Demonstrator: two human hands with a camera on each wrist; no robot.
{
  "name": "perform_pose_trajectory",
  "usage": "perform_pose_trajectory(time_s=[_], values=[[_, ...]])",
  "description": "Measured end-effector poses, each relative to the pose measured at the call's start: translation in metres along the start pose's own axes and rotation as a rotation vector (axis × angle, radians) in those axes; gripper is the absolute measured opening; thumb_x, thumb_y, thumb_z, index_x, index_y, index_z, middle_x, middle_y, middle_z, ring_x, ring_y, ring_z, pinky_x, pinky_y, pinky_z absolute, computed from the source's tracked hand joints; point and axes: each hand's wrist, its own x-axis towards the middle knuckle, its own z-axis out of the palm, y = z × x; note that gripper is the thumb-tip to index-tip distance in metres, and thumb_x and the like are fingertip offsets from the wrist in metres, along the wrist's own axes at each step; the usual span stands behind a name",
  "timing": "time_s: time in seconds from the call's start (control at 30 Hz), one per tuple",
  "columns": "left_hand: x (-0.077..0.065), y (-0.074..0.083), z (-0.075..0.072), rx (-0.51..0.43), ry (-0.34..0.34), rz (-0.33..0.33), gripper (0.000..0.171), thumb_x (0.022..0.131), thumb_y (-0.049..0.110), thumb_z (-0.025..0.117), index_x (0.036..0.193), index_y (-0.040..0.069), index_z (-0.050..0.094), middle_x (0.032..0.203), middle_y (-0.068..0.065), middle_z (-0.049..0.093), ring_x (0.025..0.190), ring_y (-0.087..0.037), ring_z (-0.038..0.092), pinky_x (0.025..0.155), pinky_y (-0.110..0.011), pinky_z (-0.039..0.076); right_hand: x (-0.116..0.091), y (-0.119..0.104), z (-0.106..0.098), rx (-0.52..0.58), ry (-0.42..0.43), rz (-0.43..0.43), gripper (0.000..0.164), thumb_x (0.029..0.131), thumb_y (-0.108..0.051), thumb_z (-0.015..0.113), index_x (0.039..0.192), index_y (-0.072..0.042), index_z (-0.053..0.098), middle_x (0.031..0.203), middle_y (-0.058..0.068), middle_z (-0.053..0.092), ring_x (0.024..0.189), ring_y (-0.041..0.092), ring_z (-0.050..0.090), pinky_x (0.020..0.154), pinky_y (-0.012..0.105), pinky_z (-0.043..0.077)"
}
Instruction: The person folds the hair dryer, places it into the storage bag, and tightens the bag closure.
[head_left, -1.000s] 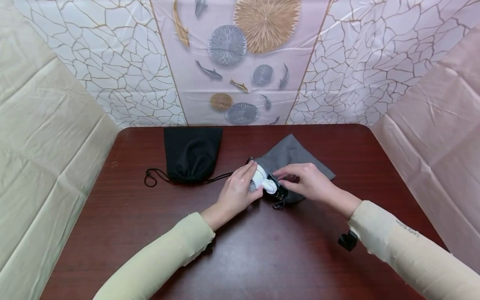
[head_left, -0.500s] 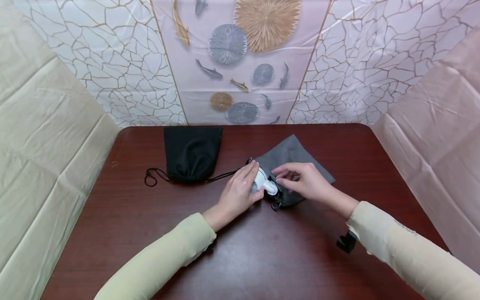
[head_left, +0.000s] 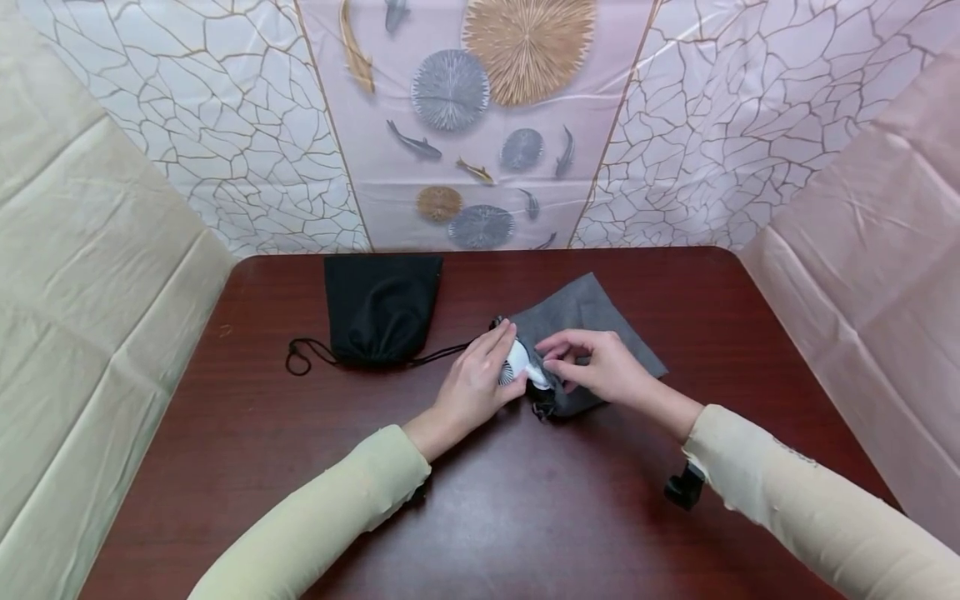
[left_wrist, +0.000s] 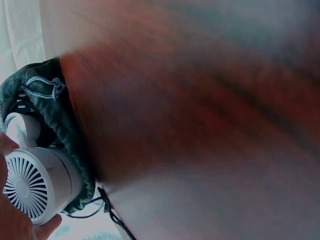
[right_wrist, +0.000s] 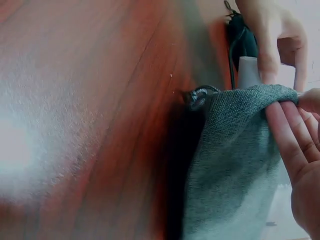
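A small white fan [head_left: 517, 358] with a round slatted grille lies partly within the mouth of a grey drawstring bag [head_left: 592, 310]. My left hand [head_left: 472, 377] grips the fan's round head; in the left wrist view the grille of the fan [left_wrist: 60, 175] shows beside the fingers. The bag's rim is pinched between the thumb and fingers of my right hand [head_left: 603, 367]. In the right wrist view, cloth of the grey bag [right_wrist: 235, 155] hangs from those fingers and hides the fan's lower part. A dark cord hangs at the bag's mouth.
A black drawstring bag [head_left: 385, 312] lies flat at the back left of the brown table [head_left: 480, 500]. One of its cords trails right toward my left hand. Patterned cloth [head_left: 465, 158] hangs behind the table, and plain cloth stands at both sides.
My right hand has shifted slightly left, drawing the grey bag's rim over more of the fan's narrow part. My left hand has stayed on the fan's head.
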Motion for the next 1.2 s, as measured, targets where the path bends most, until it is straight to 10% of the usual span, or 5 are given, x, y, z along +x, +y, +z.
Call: perform_pose_trajectory(time_s=[0.67, 0.93, 1.2], values=[[-0.003, 0.000, -0.010, 0.082, -0.206, -0.086, 0.091, 0.087, 0.039, 0.091, 0.154, -0.006, 0.050, 0.155, -0.026, 0.054, 0.139, -0.038, 0.059, 0.109, -0.045, 0.054, -0.003, 0.011, 0.004, -0.073, 0.023, -0.078, 0.024, 0.095, 0.004, 0.076, 0.119, -0.001, 0.077, 0.093, 0.008, 0.078, 0.073, 0.019, 0.073, 0.063, 0.032, 0.064], [-0.005, -0.007, -0.016, 0.143, -0.232, -0.243, 0.090, 0.085, 0.046, 0.091, 0.147, -0.008, 0.055, 0.133, -0.025, 0.070, 0.113, -0.037, 0.074, 0.088, -0.046, 0.063, 0.001, 0.014, 0.005, -0.118, 0.011, -0.073, 0.023, 0.096, 0.001, 0.078, 0.119, -0.002, 0.078, 0.093, 0.006, 0.079, 0.073, 0.020, 0.073, 0.067, 0.035, 0.063], [-0.009, -0.008, -0.017, 0.105, -0.222, -0.239, 0.080, 0.081, 0.032, 0.096, 0.139, -0.010, 0.059, 0.124, -0.024, 0.071, 0.107, -0.038, 0.074, 0.089, -0.049, 0.061, 0.008, 0.012, 0.008, -0.195, 0.005, -0.090, 0.025, 0.096, -0.003, 0.079, 0.120, -0.005, 0.078, 0.092, 0.000, 0.079, 0.075, 0.013, 0.071, 0.067, 0.028, 0.057]])
